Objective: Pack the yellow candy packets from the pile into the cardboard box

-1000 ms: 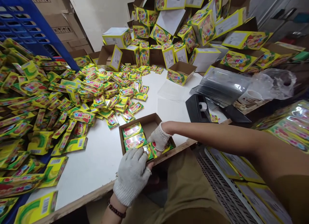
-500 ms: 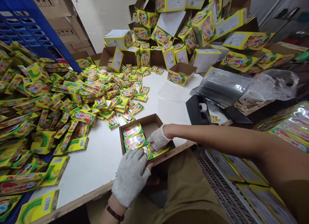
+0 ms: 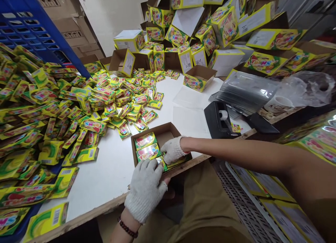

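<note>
While both gloved hands work inside the open cardboard tray point(image 3: 168, 131) at the bench point(image 3: 110, 173) edge, we record: our left hand point(image 3: 145, 188) lies flat, fingers together, on the near row of packets; our right hand point(image 3: 173, 150), fingers curled, presses a yellow packet point(image 3: 177, 162) into the tray's near right corner. Two more packets point(image 3: 145, 141) lie flat beside it. We judge these light, thin, glossy and somewhat slippery, best pinched by the long edges. Loose pile point(image 3: 78, 106) to the left; tape dispenser point(image 3: 219, 119) to the right.
</note>
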{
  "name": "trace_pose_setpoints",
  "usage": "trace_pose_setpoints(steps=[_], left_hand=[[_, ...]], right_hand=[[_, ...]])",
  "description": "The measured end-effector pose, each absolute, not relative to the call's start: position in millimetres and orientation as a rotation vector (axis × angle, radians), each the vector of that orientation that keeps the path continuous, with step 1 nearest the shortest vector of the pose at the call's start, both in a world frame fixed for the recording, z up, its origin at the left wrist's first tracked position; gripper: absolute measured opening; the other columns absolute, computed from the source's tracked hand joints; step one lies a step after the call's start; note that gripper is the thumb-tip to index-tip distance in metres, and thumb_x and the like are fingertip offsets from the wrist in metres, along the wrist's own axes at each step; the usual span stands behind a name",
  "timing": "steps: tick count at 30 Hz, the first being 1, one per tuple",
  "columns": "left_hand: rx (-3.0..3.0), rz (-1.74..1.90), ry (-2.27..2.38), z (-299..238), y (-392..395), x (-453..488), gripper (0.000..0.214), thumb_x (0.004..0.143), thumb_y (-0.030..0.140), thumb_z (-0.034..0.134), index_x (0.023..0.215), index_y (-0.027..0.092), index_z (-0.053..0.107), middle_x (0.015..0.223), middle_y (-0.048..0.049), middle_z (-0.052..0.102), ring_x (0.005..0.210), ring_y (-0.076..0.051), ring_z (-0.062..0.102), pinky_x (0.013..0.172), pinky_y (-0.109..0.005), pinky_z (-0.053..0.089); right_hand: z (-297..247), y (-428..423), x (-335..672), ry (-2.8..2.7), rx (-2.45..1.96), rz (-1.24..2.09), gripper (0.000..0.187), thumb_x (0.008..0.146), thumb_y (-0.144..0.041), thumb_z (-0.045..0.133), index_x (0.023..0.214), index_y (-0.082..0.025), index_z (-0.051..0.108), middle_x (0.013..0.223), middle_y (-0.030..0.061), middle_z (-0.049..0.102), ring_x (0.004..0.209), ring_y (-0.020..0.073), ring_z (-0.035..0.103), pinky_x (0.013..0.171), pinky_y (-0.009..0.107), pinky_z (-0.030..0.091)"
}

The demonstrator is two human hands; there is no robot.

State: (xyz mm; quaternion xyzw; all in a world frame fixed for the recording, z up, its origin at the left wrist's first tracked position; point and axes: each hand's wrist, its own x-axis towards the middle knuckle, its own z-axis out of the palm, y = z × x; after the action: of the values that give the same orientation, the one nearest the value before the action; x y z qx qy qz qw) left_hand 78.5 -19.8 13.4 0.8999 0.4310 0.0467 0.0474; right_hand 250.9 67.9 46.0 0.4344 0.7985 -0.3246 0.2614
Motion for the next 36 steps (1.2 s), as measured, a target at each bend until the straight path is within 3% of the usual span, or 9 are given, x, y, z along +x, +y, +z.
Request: trace_pose_setpoints(steps=[10,15,18,20,22,25,29,33,36], left_hand=[[2.733,0.319,1.216,9.8,-20.1,72.3,0.028,0.082,0.037,0.065,0.102,0.019,0.067,0.107,-0.0109,0.064,0.100,-0.030,0.056,0.088,-0.049,0.050],[2.543,0.856,1.055,4.6,-21.4,52.9,0.030,0.091,0.033,0.053,0.118,0.021,0.060,0.133,-0.0112,0.055,0.121,-0.025,0.052,0.102,-0.042,0.048],[2.414,1.036,1.420,-1.5,-1.9,15.2,0.029,0.093,0.029,0.049,0.120,0.022,0.058,0.135,-0.0107,0.054,0.126,-0.021,0.051,0.105,-0.038,0.046],[2.366,0.875,1.834,-4.4,20.1,-19.9,0.030,0.092,0.031,0.048,0.118,0.019,0.059,0.135,-0.0131,0.053,0.127,-0.024,0.050,0.108,-0.040,0.043],[2.269,0.424,2.219,-5.4,43.8,-55.6,0.035,0.090,0.031,0.047,0.121,0.017,0.056,0.141,-0.0160,0.047,0.131,-0.028,0.046,0.108,-0.041,0.041],[2.188,-0.029,2.353,-4.4,72.5,-94.9,0.040,0.086,0.035,0.050,0.120,0.016,0.057,0.139,-0.0170,0.048,0.130,-0.034,0.044,0.106,-0.045,0.039],[2.230,-0.195,2.174,-1.0,94.2,-116.4,0.051,0.080,0.040,0.057,0.127,0.019,0.055,0.135,-0.0157,0.053,0.120,-0.036,0.051,0.101,-0.049,0.038],[2.179,-0.215,2.079,6.2,105.4,-126.9,0.050,0.074,0.021,0.057,0.123,0.020,0.057,0.133,-0.0145,0.055,0.105,-0.029,0.060,0.094,-0.041,0.041],[2.111,-0.145,2.045,14.0,103.0,-124.9,0.040,0.074,0.026,0.059,0.112,0.018,0.062,0.117,-0.0139,0.063,0.096,-0.027,0.061,0.085,-0.037,0.044]], right_hand=[[30.8,47.8,253.6,2.207,1.201,-0.732,0.059,0.085,-0.044,0.057,0.136,-0.014,0.050,0.127,0.0197,0.058,0.112,0.0360,0.060,0.082,0.043,0.050],[35.3,45.2,256.2,2.168,1.228,-0.824,0.058,0.081,-0.042,0.061,0.132,-0.018,0.051,0.129,0.0167,0.056,0.114,0.0352,0.060,0.087,0.042,0.049],[37.9,49.1,253.5,2.133,1.214,-0.816,0.049,0.078,-0.038,0.061,0.123,-0.019,0.057,0.126,0.0160,0.059,0.109,0.0347,0.062,0.083,0.041,0.050],[36.7,52.6,250.3,2.128,1.175,-0.784,0.045,0.076,-0.033,0.061,0.118,-0.018,0.060,0.123,0.0167,0.060,0.106,0.0359,0.063,0.079,0.042,0.050],[34.7,56.4,246.8,2.125,1.118,-0.779,0.044,0.073,-0.031,0.063,0.115,-0.018,0.062,0.120,0.0171,0.061,0.103,0.0374,0.064,0.075,0.042,0.050],[34.1,59.9,243.7,2.104,1.102,-0.799,0.038,0.066,-0.029,0.069,0.103,-0.019,0.067,0.112,0.0152,0.064,0.098,0.0372,0.065,0.071,0.040,0.049],[40.2,57.6,247.4,2.104,1.190,-0.819,0.032,0.064,-0.033,0.069,0.095,-0.023,0.067,0.107,0.0115,0.065,0.095,0.0346,0.066,0.068,0.038,0.048],[54.2,52.3,255.2,2.128,1.218,-0.829,0.037,0.070,-0.040,0.067,0.104,-0.025,0.065,0.111,0.0101,0.065,0.098,0.0332,0.065,0.070,0.037,0.046],[68.5,50.4,256.5,2.137,1.316,-0.701,0.025,0.076,-0.036,0.063,0.098,-0.024,0.066,0.107,0.0113,0.066,0.093,0.0319,0.065,0.068,0.037,0.045]])
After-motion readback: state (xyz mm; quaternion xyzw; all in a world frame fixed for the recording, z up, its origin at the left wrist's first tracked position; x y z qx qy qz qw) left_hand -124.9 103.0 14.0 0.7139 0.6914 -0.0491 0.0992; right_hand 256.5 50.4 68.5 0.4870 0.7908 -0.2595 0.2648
